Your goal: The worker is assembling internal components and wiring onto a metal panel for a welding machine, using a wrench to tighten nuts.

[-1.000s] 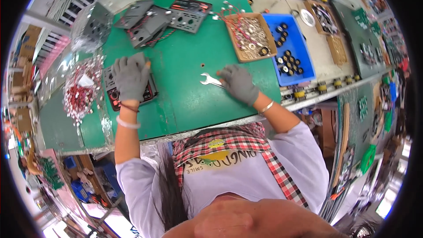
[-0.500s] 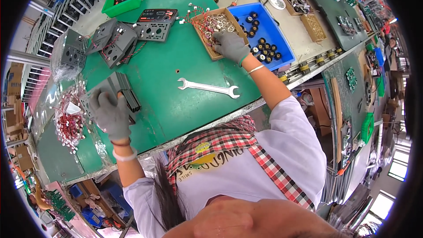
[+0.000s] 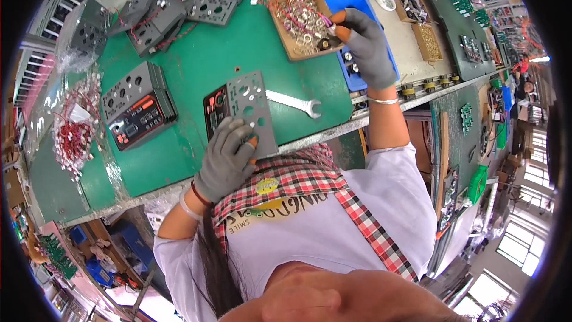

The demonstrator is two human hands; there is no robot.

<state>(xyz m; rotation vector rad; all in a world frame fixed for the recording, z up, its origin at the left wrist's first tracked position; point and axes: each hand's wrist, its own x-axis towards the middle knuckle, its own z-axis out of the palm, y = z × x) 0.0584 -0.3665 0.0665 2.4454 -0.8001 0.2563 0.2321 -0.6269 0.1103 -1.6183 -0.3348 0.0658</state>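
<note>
Left hand (image 3: 228, 158) grips grey panel (image 3: 250, 107). Right hand (image 3: 364, 45) pinches a small part over cardboard box (image 3: 298, 21), at 2 o'clock. Step: fetching hardware; next needs seating it in a panel hole.

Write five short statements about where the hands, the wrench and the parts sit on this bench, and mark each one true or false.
1. The left hand rests on a grey perforated panel at the near edge of the green bench mat. True.
2. The right hand grips the wrench. False: the wrench lies free on the mat, and the right hand is at the cardboard box of small metal parts.
3. Both hands wear grey gloves. True.
4. The wrench lies to the left of the perforated panel. False: it lies to the panel's right.
5. A blue tray sits beside the cardboard box. True.
</note>
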